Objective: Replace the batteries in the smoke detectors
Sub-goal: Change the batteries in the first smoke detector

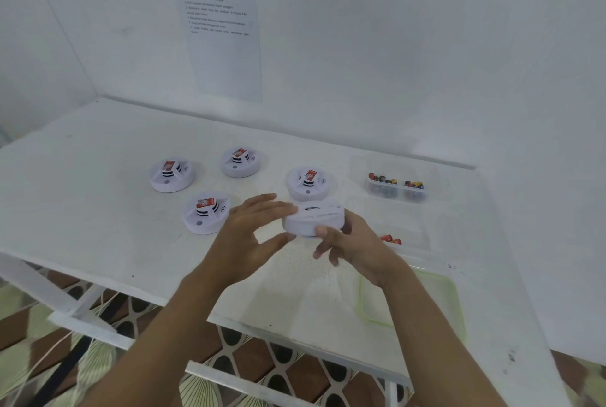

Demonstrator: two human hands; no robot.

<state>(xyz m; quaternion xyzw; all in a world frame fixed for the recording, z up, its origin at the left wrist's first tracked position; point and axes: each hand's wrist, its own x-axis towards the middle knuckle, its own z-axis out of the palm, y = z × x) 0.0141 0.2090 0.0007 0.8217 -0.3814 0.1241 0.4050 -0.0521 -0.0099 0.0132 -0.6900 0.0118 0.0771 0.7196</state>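
A smoke detector (313,218) is held just above the worktop (98,210), right of centre, its left rim pinched by the left grip (252,233) and its right side clasped by the right grip (347,242). Should it be twisted unevenly, it could be dropped or its cover cracked.

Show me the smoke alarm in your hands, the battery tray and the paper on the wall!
Held alarm (311,224): head view, its side wall.
Battery tray (397,194): head view, front wall.
Paper (226,59): head view, blank middle.
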